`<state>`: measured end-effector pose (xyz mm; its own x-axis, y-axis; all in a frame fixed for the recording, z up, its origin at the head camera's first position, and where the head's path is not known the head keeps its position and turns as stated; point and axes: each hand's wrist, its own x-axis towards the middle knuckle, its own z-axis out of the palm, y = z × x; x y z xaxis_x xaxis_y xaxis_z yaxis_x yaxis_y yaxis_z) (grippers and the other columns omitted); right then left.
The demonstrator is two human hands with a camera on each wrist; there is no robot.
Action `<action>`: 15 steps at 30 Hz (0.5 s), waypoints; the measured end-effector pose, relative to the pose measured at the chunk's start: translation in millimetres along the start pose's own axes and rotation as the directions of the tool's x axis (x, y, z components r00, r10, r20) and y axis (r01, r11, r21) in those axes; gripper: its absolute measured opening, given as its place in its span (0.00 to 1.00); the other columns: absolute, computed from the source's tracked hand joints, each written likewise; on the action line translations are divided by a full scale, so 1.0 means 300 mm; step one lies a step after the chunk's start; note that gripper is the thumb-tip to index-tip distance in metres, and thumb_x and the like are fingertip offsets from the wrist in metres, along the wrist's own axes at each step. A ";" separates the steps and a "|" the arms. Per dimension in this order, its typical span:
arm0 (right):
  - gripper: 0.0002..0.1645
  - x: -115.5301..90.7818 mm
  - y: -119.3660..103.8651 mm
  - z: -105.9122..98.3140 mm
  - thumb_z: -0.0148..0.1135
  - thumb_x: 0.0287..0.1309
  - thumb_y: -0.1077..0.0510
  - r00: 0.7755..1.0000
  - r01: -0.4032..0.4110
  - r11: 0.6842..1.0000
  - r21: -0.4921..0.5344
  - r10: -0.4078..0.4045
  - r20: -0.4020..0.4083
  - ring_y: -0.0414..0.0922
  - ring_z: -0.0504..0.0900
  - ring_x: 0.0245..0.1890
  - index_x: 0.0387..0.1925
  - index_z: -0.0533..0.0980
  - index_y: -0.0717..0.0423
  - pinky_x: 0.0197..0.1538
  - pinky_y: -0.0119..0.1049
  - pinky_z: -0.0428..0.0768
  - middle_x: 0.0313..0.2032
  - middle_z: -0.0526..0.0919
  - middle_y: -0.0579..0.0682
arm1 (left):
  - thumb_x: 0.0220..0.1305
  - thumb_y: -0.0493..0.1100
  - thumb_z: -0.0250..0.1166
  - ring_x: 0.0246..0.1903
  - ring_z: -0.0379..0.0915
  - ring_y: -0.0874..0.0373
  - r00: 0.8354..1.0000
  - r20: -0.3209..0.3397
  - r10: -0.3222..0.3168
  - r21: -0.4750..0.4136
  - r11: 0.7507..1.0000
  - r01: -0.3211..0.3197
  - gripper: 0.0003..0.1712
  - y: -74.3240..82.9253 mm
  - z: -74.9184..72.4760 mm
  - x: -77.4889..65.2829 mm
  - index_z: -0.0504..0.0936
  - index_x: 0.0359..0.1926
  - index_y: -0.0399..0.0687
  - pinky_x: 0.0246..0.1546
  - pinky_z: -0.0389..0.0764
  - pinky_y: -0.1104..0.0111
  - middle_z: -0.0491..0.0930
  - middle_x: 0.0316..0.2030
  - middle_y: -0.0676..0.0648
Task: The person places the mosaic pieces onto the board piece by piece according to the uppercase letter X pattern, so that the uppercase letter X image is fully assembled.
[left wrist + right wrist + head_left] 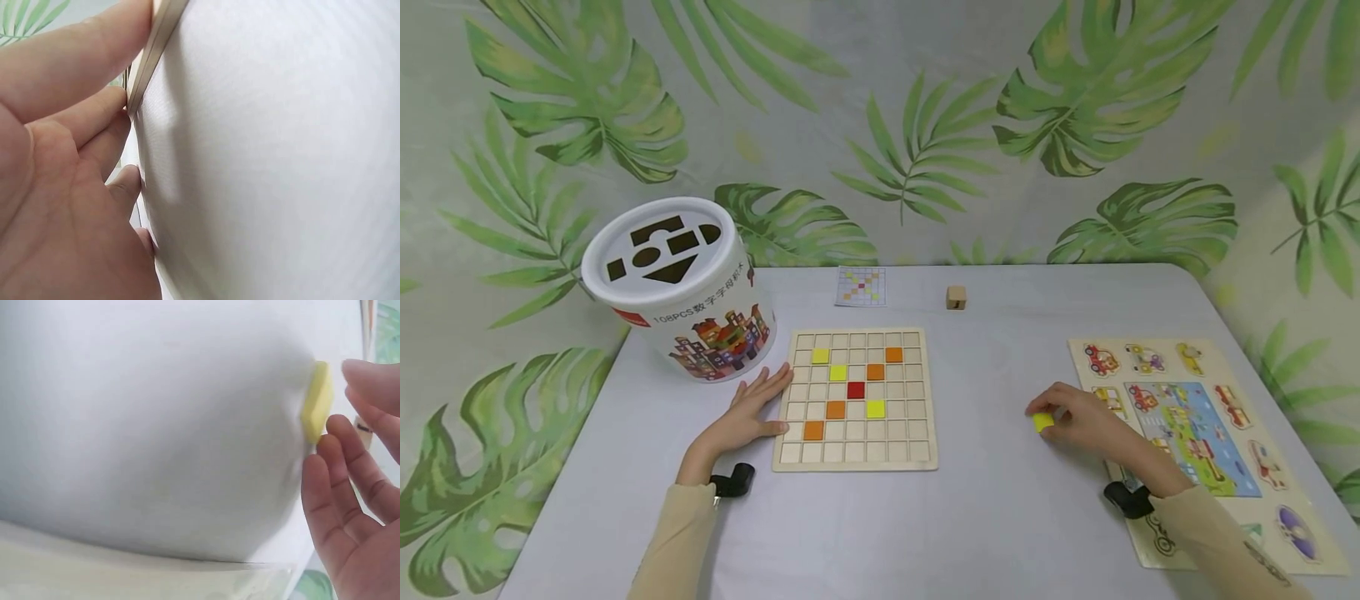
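In the head view a square wooden grid board [855, 460] lies mid-table, with yellow, orange and red square tiles in some cells, forming crossing diagonals. My left hand [747, 417] rests at its left side, fingers extended and thumb against the edge. The left wrist view shows those fingers [103, 134] along the board's side [156, 53]. To the right, my right hand [1086, 425] holds a yellow square tile [1042, 422] between thumb and curled fingers, low over the table. In the right wrist view the tile [317, 403] appears tilted at the fingertips.
A white bucket [722, 333] with shaped holes in its lid stands back left. Behind the grid board lie a pattern card [861, 287] and a small wooden cube [956, 297]. A picture puzzle board [1270, 542] lies at the right, under the right forearm.
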<state>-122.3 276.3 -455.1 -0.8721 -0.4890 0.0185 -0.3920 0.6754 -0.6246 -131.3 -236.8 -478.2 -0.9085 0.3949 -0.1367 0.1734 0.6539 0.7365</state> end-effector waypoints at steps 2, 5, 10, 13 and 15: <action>0.18 -0.009 0.008 0.005 0.72 0.44 0.69 1.000 -0.004 1.000 -0.026 0.005 0.009 0.42 0.75 0.36 0.39 0.81 0.55 0.36 0.33 0.78 0.38 0.79 0.45 | 0.55 0.40 0.69 0.72 0.28 0.39 1.000 -0.001 0.003 0.000 1.000 -0.003 0.47 -0.002 0.000 0.000 0.54 0.72 0.38 0.66 0.22 0.45 0.46 0.73 0.41; 0.19 -0.013 0.012 0.013 0.71 0.42 0.72 1.000 -0.013 0.997 -0.071 0.014 0.009 0.42 0.75 0.36 0.39 0.81 0.55 0.37 0.33 0.79 0.38 0.78 0.44 | 0.56 0.41 0.68 0.72 0.28 0.39 1.000 0.000 0.012 -0.001 1.000 -0.012 0.48 -0.008 0.000 -0.001 0.54 0.72 0.39 0.66 0.22 0.45 0.46 0.73 0.41; 0.21 -0.015 0.020 0.018 0.68 0.40 0.76 1.000 -0.017 0.997 -0.078 0.017 -0.003 0.42 0.76 0.36 0.38 0.80 0.57 0.37 0.34 0.80 0.37 0.78 0.43 | 0.56 0.42 0.69 0.71 0.28 0.38 1.000 0.001 0.025 0.002 1.000 -0.025 0.48 -0.015 0.002 -0.003 0.54 0.73 0.40 0.66 0.22 0.44 0.46 0.73 0.42; 0.21 -0.006 0.020 0.024 0.68 0.40 0.76 1.000 -0.008 0.998 -0.068 0.007 -0.018 0.41 0.76 0.35 0.38 0.80 0.57 0.37 0.33 0.80 0.37 0.78 0.43 | 0.56 0.43 0.69 0.71 0.28 0.39 1.000 0.002 0.027 0.004 1.000 -0.027 0.48 -0.016 0.001 -0.003 0.54 0.73 0.40 0.65 0.22 0.44 0.46 0.73 0.42; 0.20 0.008 0.010 0.031 0.69 0.41 0.74 1.000 -0.006 0.998 -0.067 0.004 -0.021 0.41 0.76 0.35 0.39 0.80 0.57 0.38 0.33 0.80 0.36 0.78 0.43 | 0.56 0.43 0.69 0.72 0.28 0.39 1.000 0.002 0.027 0.006 1.000 -0.027 0.48 -0.016 0.001 -0.003 0.54 0.73 0.40 0.65 0.22 0.44 0.46 0.73 0.42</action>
<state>-123.0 272.0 -464.3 -0.8798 -0.4742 0.0321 -0.4056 0.7138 -0.5709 -131.3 -240.1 -481.9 -0.9027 0.4139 -0.1177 0.2003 0.6464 0.7362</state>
